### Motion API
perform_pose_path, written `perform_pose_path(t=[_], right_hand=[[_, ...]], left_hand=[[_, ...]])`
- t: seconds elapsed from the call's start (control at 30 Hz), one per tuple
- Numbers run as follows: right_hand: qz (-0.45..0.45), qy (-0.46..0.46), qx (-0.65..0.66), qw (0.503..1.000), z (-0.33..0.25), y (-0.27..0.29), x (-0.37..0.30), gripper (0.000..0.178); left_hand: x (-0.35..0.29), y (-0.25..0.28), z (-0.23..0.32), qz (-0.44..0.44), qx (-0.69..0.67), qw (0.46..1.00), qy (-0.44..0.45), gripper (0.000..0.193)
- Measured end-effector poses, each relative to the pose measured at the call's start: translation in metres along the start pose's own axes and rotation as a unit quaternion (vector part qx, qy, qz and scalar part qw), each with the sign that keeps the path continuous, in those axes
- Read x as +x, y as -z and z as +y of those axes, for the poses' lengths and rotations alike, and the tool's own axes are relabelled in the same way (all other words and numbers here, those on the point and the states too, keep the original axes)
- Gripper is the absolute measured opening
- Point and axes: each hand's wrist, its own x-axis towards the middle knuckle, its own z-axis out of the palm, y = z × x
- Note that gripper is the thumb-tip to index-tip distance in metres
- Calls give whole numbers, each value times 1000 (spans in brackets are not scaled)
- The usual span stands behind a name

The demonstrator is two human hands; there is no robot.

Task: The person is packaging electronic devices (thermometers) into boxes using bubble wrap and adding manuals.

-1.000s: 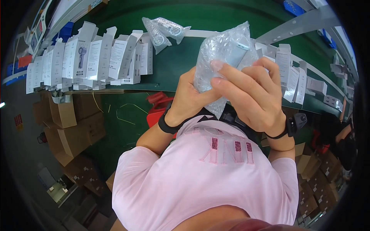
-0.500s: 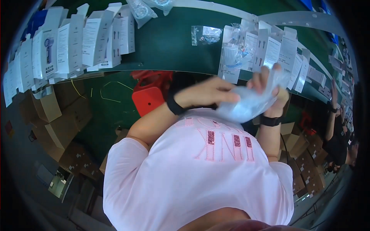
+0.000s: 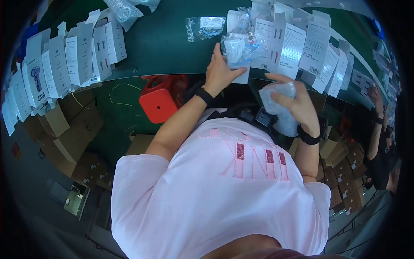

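My right hand (image 3: 305,108) is closed on a bubble-wrapped item (image 3: 286,123), held in front of my waist just off the table's edge; the wrap blurs what is inside. At the table's near edge, my left hand (image 3: 219,75) has its fingers and thumb spread. It reaches to the side of a white carton (image 3: 243,77), on which small clear plastic bags (image 3: 237,48) lie. Whether the fingertips touch the carton or the bags I cannot tell. Beyond that hand lies a flat clear bag (image 3: 206,27) with a white label and small parts.
Open white cartons stand in rows at the left (image 3: 58,64) and right (image 3: 293,47) of the green table (image 3: 159,47). Bubble-wrapped items (image 3: 123,13) lie at the back. A red stool (image 3: 157,105) and brown boxes (image 3: 64,138) are below. Another person's arm (image 3: 374,134) shows at far right.
My left hand has let go of the bubble-wrapped item and moved up to the carton with the bags. My right hand has lowered with the wrapped item. The view has shifted a little.
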Motion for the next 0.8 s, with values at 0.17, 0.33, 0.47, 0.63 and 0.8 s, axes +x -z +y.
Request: perform_pose_path(t=[0.17,0.33,0.47,0.63,0.8], right_hand=[[4,25,-162,986,-5,-18,21,71],[-3,30,-222,975,-18,-30,45,83],[9,52,-242,969,-47,-41,52,83],[18,57,-299,952,-51,-65,86,82],[44,41,-297,953,-26,-82,131,81]], left_hand=[[22,15,-1,-21,-192,971,138,105],[17,-4,4,112,86,990,-18,108],[14,8,-4,105,56,991,-59,94],[-7,59,1,64,50,994,-68,85],[-23,115,1,-37,50,998,-7,78]])
